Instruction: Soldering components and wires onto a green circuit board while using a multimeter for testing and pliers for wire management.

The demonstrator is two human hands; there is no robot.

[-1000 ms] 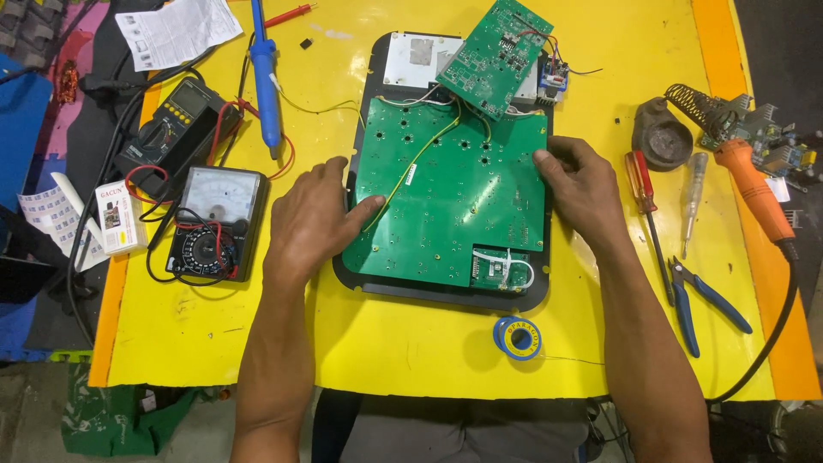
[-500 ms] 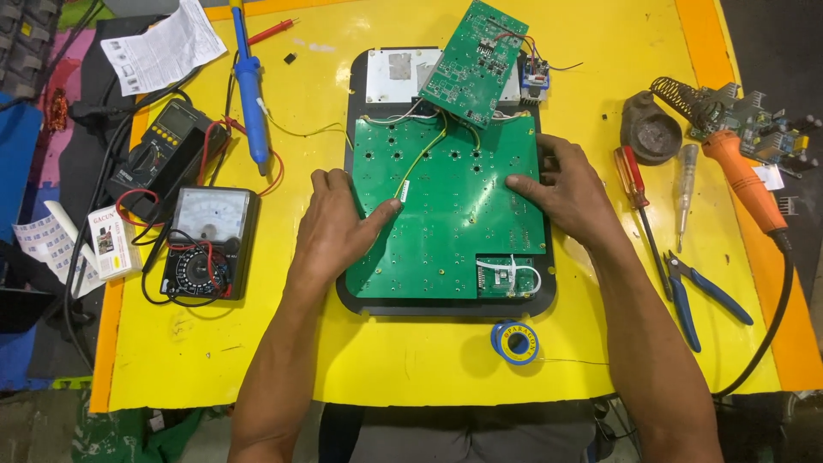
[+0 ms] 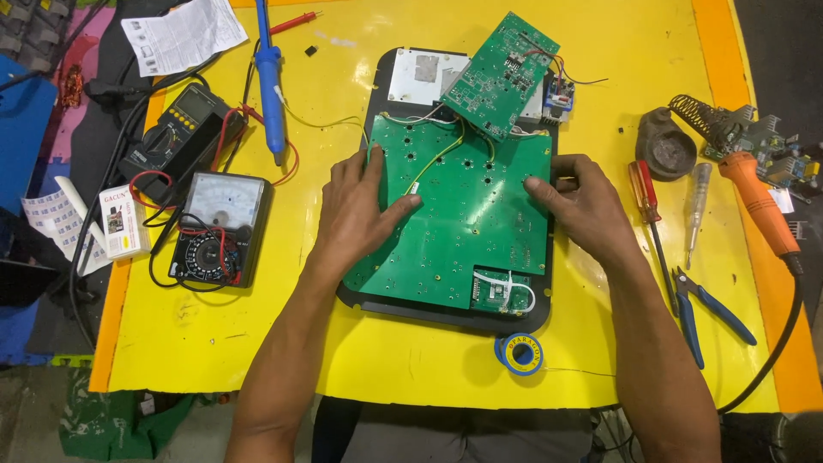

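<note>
Left hand (image 3: 364, 206): lying palm down with fingers spread on the left edge of the large green circuit board (image 3: 459, 214), thumb reaching in toward a yellow-green wire (image 3: 437, 160); it is pinching nothing.
Right hand (image 3: 579, 201): resting flat on the right edge of the same board, fingers loosely spread and pointing left, fingertips pressing the green surface; it is gripping nothing.
Large green circuit board: sitting in the black tray-like housing (image 3: 429, 310) at the middle of the yellow bench (image 3: 257, 343), tilted slightly so its lower left corner is overlapping the housing rim.
Small white-wired module (image 3: 501, 291): sitting in the cut-out at the board's lower right corner.
Smaller green circuit board (image 3: 500, 75): lying tilted over the top of the housing, overlapping the large board's upper edge, with thin wires running off its right side.
Analogue multimeter (image 3: 221, 227): lying to the left of the left hand, with red and black leads looping around it.
Digital multimeter (image 3: 184, 129): lying above it, further left.
Blue soldering tool (image 3: 271, 81): lying upright on the bench, above the left hand.
Blue solder reel (image 3: 520, 353): sitting just below the housing's lower edge.
Red-handled screwdriver (image 3: 649, 210): lying just right of the right hand, with a clear test pen (image 3: 695, 210) beside it.
Blue-handled pliers (image 3: 705, 310): lying below them.
Orange-handled soldering iron (image 3: 759, 206): lying near the bench's right edge.
</note>
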